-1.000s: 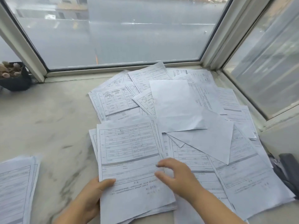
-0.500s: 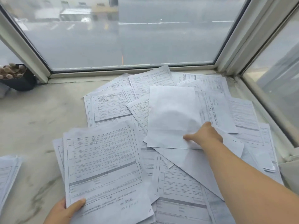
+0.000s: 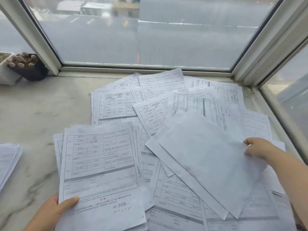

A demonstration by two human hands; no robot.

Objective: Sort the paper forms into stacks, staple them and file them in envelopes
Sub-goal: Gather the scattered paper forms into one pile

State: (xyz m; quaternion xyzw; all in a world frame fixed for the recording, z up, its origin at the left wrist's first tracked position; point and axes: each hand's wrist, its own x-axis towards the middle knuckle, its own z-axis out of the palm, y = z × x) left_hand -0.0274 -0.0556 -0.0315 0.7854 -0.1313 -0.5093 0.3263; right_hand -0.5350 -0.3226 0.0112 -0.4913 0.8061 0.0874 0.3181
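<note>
Many printed paper forms point(image 3: 166, 90) lie scattered over the marble sill. My left hand point(image 3: 55, 212) grips the lower left corner of a small stack of forms point(image 3: 100, 164), thumb on top of the front sheet. My right hand point(image 3: 256, 149) pinches the right edge of a blank-side-up sheet point(image 3: 208, 157), which is lifted and tilted over the pile. A second blank sheet lies just under it. A separate stack of forms point(image 3: 8, 160) sits at the left edge.
The marble sill point(image 3: 41, 114) runs left of the pile. A black plant pot point(image 3: 28, 67) and a white pot stand in the far left corner. Window frames point(image 3: 146, 68) close off the back and the right side.
My right hand has pulled the blank sheet rightward and lifted it, uncovering a printed form beneath. My left hand still holds the stack, which has shifted a little to the left.
</note>
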